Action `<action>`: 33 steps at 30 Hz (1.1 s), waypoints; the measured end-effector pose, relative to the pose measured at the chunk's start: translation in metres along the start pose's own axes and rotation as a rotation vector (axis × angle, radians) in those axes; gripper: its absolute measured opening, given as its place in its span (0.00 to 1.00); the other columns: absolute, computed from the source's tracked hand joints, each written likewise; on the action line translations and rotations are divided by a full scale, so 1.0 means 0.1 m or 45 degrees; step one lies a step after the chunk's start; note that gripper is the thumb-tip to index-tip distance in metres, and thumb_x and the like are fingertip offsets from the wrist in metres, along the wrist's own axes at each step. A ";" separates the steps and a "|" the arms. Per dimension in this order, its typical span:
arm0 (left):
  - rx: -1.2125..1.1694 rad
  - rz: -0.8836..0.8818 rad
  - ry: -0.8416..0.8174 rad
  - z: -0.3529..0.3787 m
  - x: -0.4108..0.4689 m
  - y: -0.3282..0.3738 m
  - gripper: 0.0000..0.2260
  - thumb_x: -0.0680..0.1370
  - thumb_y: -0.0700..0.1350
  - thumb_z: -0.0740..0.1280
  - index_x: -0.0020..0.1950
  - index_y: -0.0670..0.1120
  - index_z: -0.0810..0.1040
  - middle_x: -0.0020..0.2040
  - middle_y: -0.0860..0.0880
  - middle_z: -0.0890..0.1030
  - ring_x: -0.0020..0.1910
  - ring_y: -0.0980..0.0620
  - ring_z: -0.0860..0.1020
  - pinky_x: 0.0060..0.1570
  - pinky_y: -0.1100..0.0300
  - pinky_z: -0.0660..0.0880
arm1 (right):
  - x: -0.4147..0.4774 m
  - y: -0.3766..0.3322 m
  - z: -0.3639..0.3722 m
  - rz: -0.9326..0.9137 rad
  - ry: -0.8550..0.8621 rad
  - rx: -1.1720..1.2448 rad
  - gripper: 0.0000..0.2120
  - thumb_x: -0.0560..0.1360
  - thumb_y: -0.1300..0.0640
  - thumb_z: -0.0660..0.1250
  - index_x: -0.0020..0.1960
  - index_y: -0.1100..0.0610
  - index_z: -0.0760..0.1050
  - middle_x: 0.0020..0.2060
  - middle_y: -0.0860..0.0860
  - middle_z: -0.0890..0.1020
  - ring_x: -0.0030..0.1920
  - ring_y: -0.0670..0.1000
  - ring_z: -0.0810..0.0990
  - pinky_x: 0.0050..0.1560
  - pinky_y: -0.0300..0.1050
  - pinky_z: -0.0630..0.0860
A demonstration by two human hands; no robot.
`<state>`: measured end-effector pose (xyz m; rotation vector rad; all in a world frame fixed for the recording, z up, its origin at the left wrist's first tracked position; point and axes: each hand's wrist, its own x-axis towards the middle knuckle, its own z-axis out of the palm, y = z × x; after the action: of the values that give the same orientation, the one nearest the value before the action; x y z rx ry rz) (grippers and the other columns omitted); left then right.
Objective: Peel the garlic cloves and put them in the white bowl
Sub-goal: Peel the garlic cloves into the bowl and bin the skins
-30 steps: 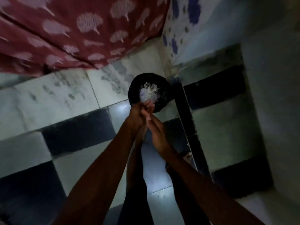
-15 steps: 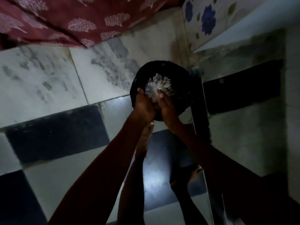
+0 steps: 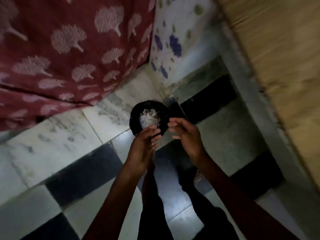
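A round black bin stands on the tiled floor in the corner, with a heap of pale garlic skins inside it. My left hand hovers over the bin's near rim with its fingers loosely bent and nothing visible in them. My right hand is a little to the right of the bin, fingers spread and relaxed, holding nothing. No white bowl and no garlic cloves are in view.
A red patterned cloth hangs at the upper left and a white cloth with blue flowers behind the bin. A wooden panel runs along the right. My legs and feet stand on black and white floor tiles below the hands.
Both hands were together over the bin, touching the skins. They have now pulled back and apart, the right one moving right. The view has also pulled away from the bin.
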<state>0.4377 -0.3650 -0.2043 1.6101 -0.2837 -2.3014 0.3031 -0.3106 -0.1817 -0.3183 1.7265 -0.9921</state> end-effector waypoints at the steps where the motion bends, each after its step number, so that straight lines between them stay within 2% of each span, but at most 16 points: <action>1: 0.076 0.027 -0.028 0.21 -0.31 0.07 0.10 0.81 0.40 0.59 0.58 0.45 0.76 0.52 0.46 0.82 0.45 0.53 0.80 0.49 0.59 0.73 | -0.26 -0.20 -0.17 -0.008 0.061 0.028 0.08 0.81 0.64 0.62 0.57 0.58 0.78 0.44 0.47 0.83 0.42 0.43 0.81 0.45 0.40 0.77; 5: 0.459 0.149 -0.174 1.00 -1.18 0.09 0.09 0.80 0.37 0.60 0.54 0.47 0.78 0.46 0.49 0.83 0.41 0.55 0.80 0.44 0.61 0.73 | -1.26 -0.74 -0.91 -0.102 0.233 0.126 0.08 0.80 0.65 0.63 0.53 0.55 0.79 0.41 0.49 0.84 0.40 0.45 0.82 0.41 0.38 0.77; 8: 0.705 0.169 -0.358 1.69 -1.68 -0.12 0.09 0.81 0.37 0.61 0.52 0.47 0.79 0.44 0.50 0.84 0.38 0.57 0.81 0.40 0.64 0.74 | -1.95 -0.90 -1.62 -0.182 0.426 0.249 0.08 0.81 0.63 0.63 0.53 0.56 0.79 0.41 0.51 0.85 0.41 0.48 0.82 0.41 0.39 0.78; 11: 0.879 0.192 -0.548 2.32 -1.96 -0.48 0.09 0.81 0.35 0.61 0.50 0.46 0.79 0.40 0.51 0.84 0.34 0.58 0.81 0.33 0.67 0.74 | -2.46 -0.85 -2.28 -0.243 0.610 0.352 0.08 0.81 0.63 0.63 0.56 0.60 0.79 0.43 0.54 0.85 0.42 0.49 0.82 0.42 0.40 0.77; 14: 1.043 0.189 -0.675 2.93 -2.15 -0.98 0.09 0.81 0.36 0.61 0.49 0.46 0.79 0.40 0.50 0.83 0.35 0.55 0.80 0.35 0.64 0.73 | -2.86 -0.64 -2.94 -0.262 0.810 0.507 0.08 0.80 0.64 0.64 0.56 0.63 0.79 0.42 0.56 0.84 0.42 0.52 0.81 0.42 0.45 0.76; 19: 1.241 0.284 -0.830 3.72 -2.31 -1.93 0.08 0.79 0.33 0.63 0.47 0.43 0.79 0.38 0.46 0.80 0.29 0.58 0.79 0.29 0.67 0.72 | -3.34 -0.19 -3.80 -0.311 0.989 0.656 0.08 0.78 0.65 0.65 0.55 0.63 0.80 0.41 0.57 0.84 0.41 0.51 0.80 0.41 0.42 0.75; 22: 1.376 0.401 -0.884 4.06 -2.30 -2.43 0.05 0.78 0.33 0.65 0.50 0.40 0.79 0.39 0.45 0.80 0.32 0.56 0.78 0.32 0.66 0.72 | -3.47 0.05 -4.21 -0.327 1.034 0.679 0.08 0.79 0.65 0.64 0.54 0.61 0.80 0.41 0.55 0.84 0.40 0.50 0.80 0.42 0.44 0.76; 26: 1.598 0.627 -0.935 4.48 -2.11 -2.94 0.07 0.77 0.33 0.65 0.51 0.37 0.81 0.41 0.45 0.82 0.35 0.54 0.79 0.37 0.63 0.76 | -3.47 0.29 -4.67 -0.337 1.075 0.724 0.07 0.78 0.65 0.64 0.53 0.61 0.80 0.39 0.53 0.84 0.39 0.49 0.80 0.41 0.43 0.76; 30: 1.955 1.093 -0.964 4.87 -1.81 -3.28 0.11 0.74 0.32 0.64 0.49 0.43 0.83 0.45 0.50 0.84 0.45 0.55 0.81 0.51 0.58 0.78 | -3.39 0.43 -5.01 -0.306 1.109 0.706 0.08 0.77 0.66 0.64 0.52 0.61 0.81 0.39 0.54 0.85 0.38 0.50 0.82 0.40 0.43 0.78; 33: 2.160 1.376 -1.019 5.05 -1.60 -3.46 0.12 0.78 0.34 0.61 0.55 0.43 0.82 0.54 0.48 0.82 0.54 0.53 0.78 0.59 0.59 0.74 | -3.29 0.51 -5.22 -0.296 1.113 0.631 0.07 0.78 0.64 0.66 0.52 0.59 0.81 0.40 0.54 0.86 0.40 0.50 0.83 0.41 0.43 0.79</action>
<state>-0.0355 0.0059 -0.0068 0.2113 -2.8263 -1.3224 -0.0151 0.1708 0.0424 0.2979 2.1286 -1.8673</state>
